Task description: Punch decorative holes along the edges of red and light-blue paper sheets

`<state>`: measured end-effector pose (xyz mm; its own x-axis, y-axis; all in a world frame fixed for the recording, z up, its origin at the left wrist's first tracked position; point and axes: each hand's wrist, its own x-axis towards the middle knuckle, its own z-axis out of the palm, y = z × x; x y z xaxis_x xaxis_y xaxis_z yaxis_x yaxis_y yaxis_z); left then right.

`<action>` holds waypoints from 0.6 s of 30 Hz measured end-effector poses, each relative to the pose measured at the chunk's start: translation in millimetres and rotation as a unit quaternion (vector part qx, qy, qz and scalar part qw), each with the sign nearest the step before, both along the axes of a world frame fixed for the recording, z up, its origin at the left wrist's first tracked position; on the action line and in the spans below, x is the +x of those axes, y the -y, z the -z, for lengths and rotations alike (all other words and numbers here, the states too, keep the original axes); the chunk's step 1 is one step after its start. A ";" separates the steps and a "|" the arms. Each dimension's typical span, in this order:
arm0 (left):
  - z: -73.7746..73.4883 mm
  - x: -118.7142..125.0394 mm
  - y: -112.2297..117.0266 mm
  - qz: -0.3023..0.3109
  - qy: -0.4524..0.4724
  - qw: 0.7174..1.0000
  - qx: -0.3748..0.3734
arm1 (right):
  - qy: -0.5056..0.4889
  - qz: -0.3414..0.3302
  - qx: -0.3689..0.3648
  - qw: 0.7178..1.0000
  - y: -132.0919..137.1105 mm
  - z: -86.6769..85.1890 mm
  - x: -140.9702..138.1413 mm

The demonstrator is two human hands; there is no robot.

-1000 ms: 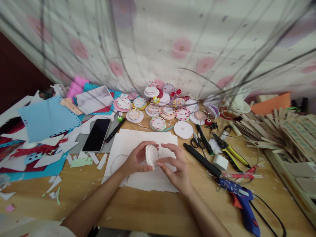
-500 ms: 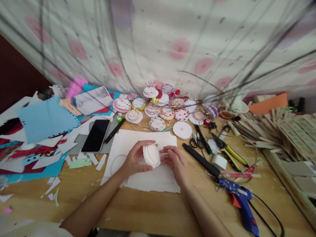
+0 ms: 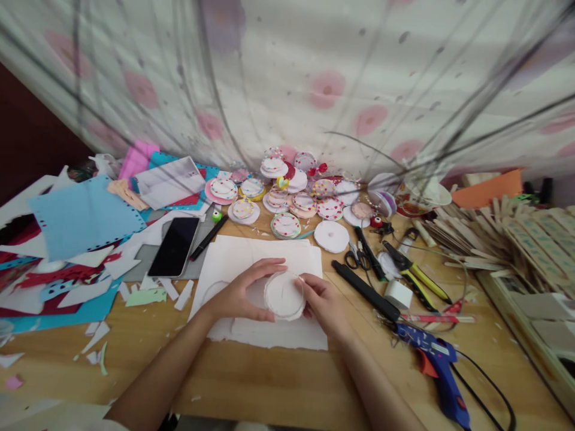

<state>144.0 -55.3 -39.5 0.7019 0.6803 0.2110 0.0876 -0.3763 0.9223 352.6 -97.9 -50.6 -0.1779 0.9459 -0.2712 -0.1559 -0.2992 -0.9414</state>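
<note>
My left hand [image 3: 238, 293] and my right hand [image 3: 324, 302] both grip a white round foam disc [image 3: 284, 294], its flat face turned up toward me. The left fingers curl over its left edge, the right fingers pinch its right edge. The disc is held just above a white foam sheet [image 3: 265, 272] lying on the wooden table [image 3: 269, 383]. A circle outline shows on the sheet to the left of my left hand.
A pile of decorated round discs [image 3: 291, 191] sits behind the sheet. A black phone [image 3: 175, 245] and coloured paper scraps [image 3: 81, 239] lie left. Scissors [image 3: 357, 254], pliers [image 3: 417, 272], a tape roll [image 3: 399, 293], a blue glue gun [image 3: 442, 371] and wooden sticks [image 3: 494, 233] lie right.
The disc has turned from edge-on to face-up between my hands and has sunk a little toward the sheet. My right fingers moved in to its right rim.
</note>
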 end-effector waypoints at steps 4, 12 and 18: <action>0.9 -1.6 -0.7 0.002 0.050 0.997 -0.059 | 0.075 0.007 0.051 0.996 0.4 -1.0 -0.1; 3.8 11.7 7.5 -0.218 0.012 0.974 0.060 | 0.188 -0.025 0.144 0.971 5.3 2.4 -3.3; 6.9 15.5 11.7 -0.235 -0.038 0.962 0.134 | 0.237 -0.007 0.171 0.956 7.4 8.5 -6.5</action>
<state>159.5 -67.0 -46.5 0.3510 0.8543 0.3834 0.3696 -0.5026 0.7816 346.1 -105.3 -59.1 -0.1256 0.9921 -0.0007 0.3137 0.0390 -0.9487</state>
